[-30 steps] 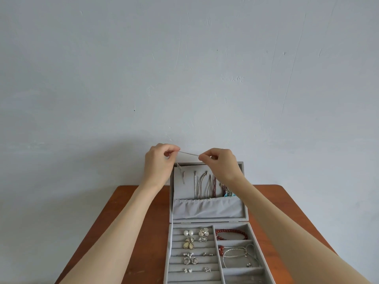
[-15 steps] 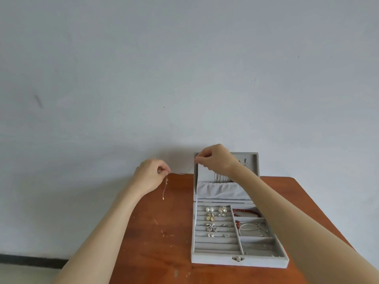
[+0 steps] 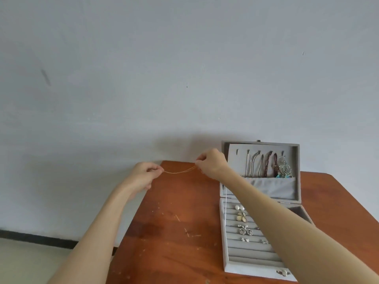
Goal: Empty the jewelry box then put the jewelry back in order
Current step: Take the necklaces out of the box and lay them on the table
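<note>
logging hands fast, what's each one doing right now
Left hand: pinches one end of the thin chain.
Right hand: pinches its other end.

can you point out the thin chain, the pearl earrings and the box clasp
thin chain (image 3: pixel 179 171): head view, middle of the sagging span between the two hands
pearl earrings (image 3: pixel 239 207): head view, where the two white studs meet, top ring row
box clasp (image 3: pixel 283 272): head view, metal latch on the front wall

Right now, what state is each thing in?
Box: lid open, upright.
Chain: off the box, stretched between both hands above the table.
Left hand: pinches one end.
Right hand: pinches the other end.
Necklaces: hanging in the lid.
Earrings: seated in the slots.
</note>
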